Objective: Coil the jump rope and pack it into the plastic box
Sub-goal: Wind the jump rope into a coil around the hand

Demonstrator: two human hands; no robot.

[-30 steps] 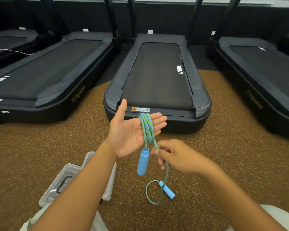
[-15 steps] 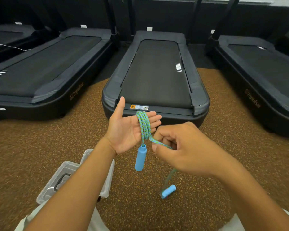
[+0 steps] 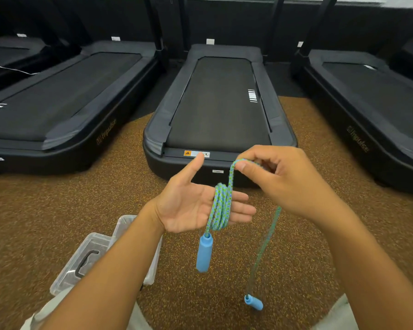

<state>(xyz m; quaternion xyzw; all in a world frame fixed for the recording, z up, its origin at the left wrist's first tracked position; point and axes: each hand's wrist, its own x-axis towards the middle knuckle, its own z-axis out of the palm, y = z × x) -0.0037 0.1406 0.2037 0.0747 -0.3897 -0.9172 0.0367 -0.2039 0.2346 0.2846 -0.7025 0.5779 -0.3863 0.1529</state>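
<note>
A blue-green braided jump rope (image 3: 221, 208) is looped several times around the fingers of my left hand (image 3: 196, 206), which is held palm up with fingers straight. One blue handle (image 3: 204, 253) hangs below that hand. My right hand (image 3: 279, 179) pinches the rope above and right of the coil, lifting a strand over the left fingers. The rope's tail runs down to the second blue handle (image 3: 254, 302), low near the floor. The clear plastic box (image 3: 122, 232) sits on the floor under my left forearm, with its lid (image 3: 81, 260) beside it.
Three black treadmills stand ahead: one in the middle (image 3: 221, 108), one at left (image 3: 57, 103), one at right (image 3: 372, 108). The floor (image 3: 57, 210) is brown speckled rubber. My knees in pale trousers show at the bottom edge.
My right hand rose from below the left palm to above the fingers, carrying the rope up and over. The loose tail shortened and the far handle lifted off its floor loop.
</note>
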